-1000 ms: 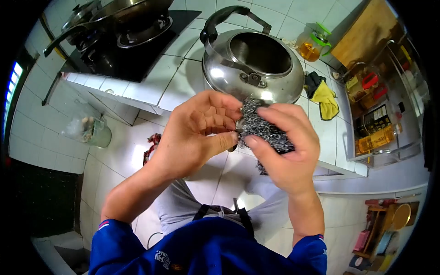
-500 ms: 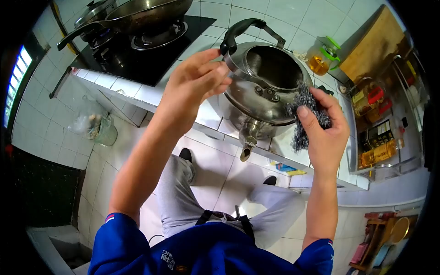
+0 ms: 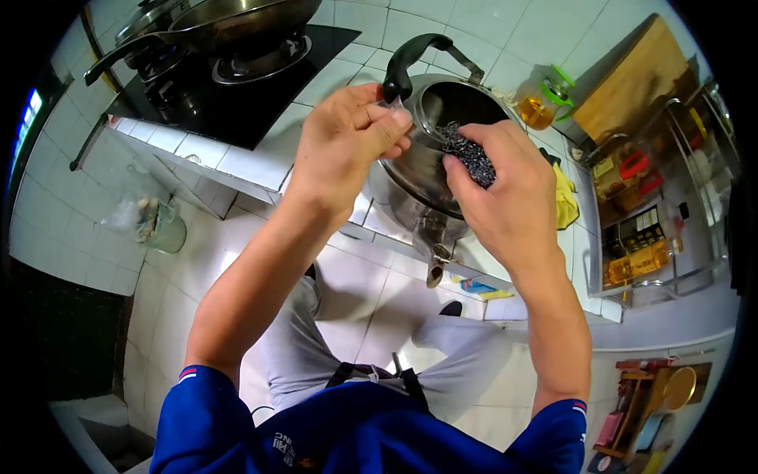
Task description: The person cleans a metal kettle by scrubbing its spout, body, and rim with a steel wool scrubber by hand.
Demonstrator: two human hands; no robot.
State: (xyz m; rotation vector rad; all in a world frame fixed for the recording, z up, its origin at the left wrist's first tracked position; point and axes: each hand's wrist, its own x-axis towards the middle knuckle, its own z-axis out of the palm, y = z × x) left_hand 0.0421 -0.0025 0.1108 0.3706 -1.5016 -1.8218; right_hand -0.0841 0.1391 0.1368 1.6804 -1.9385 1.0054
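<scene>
A steel kettle (image 3: 387,189) stands lidless on the tiled counter, its spout pointing toward me and its black handle (image 3: 407,67) raised at the back. My left hand (image 3: 347,130) is by the foot of that handle, thumb and fingers pinched together. A small translucent scrap (image 3: 394,105) shows at those fingertips; what it is I cannot make out for certain. Over the kettle's right side, my right hand (image 3: 509,186) grips a dark steel wool scourer (image 3: 471,158) at the rim of the opening. The hand hides part of the kettle's right side.
A black gas hob (image 3: 213,110) with a wok (image 3: 237,28) is at the left. To the right are a yellow cloth (image 3: 565,197), a green-lidded oil jug (image 3: 538,109), a wooden chopping board (image 3: 636,79) and a rack (image 3: 671,272) of bottles. A bin (image 3: 166,229) stands on the floor.
My right hand has moved left with the steel wool, from the kettle's right side to its opening. My left fingers have pinched closer, and a translucent scrap now shows. The yellow cloth has come into view.
</scene>
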